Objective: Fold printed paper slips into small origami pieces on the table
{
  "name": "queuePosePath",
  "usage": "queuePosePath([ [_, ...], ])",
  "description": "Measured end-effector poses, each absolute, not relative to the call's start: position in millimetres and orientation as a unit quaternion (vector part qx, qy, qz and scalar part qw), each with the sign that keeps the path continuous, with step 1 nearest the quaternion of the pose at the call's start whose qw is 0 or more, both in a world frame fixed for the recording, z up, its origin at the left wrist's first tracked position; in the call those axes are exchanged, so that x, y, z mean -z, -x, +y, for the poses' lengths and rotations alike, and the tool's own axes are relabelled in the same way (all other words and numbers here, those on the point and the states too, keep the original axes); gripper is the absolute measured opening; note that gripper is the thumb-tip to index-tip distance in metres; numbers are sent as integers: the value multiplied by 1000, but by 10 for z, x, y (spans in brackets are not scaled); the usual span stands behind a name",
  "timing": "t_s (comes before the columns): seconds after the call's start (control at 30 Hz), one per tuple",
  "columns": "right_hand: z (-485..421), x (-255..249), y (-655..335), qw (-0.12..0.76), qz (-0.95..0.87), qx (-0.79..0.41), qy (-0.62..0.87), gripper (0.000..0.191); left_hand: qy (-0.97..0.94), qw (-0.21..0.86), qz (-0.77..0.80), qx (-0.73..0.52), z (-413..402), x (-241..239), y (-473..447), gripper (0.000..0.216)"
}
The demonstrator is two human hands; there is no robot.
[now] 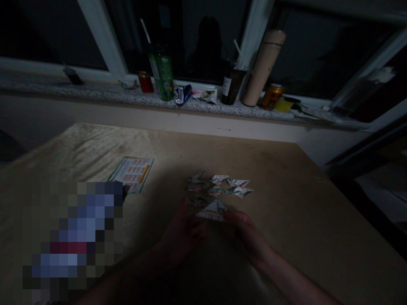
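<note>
Both my hands hold a small folded paper piece (213,210) just above the tan table (286,203). My left hand (184,231) pinches its left side and my right hand (244,228) grips its right side. Right behind it lie several finished folded paper pieces (219,186) in a cluster on the table. The light is dim, so the fingers show only roughly.
A printed sheet (132,173) lies flat to the left. A blurred-out patch (74,237) covers the near left. On the stone window sill (95,91) behind stand a green bottle (163,76), a dark bottle (232,84), a tall paper cup (262,67) and cans (271,96).
</note>
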State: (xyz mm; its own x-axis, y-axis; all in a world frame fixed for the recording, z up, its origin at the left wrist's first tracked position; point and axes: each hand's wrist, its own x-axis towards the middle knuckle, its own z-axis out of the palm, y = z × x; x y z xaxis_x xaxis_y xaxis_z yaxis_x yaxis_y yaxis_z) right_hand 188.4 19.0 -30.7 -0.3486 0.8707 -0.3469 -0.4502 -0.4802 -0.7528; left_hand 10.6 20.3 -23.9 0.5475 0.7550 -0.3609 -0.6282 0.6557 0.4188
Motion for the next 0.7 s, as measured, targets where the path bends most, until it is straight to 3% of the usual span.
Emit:
queuePosePath([
  [0.2,212,357,-1882,444,-233,-789,356,31,-122,882,250,-379,234,238,-98,55],
  [0.5,156,253,-1854,373,-328,-771,398,42,-112,843,314,-422,206,207,-129,34],
  [0.7,171,250,-1880,366,-334,-760,419,37,-160,805,371,-434,148,225,-151,21],
])
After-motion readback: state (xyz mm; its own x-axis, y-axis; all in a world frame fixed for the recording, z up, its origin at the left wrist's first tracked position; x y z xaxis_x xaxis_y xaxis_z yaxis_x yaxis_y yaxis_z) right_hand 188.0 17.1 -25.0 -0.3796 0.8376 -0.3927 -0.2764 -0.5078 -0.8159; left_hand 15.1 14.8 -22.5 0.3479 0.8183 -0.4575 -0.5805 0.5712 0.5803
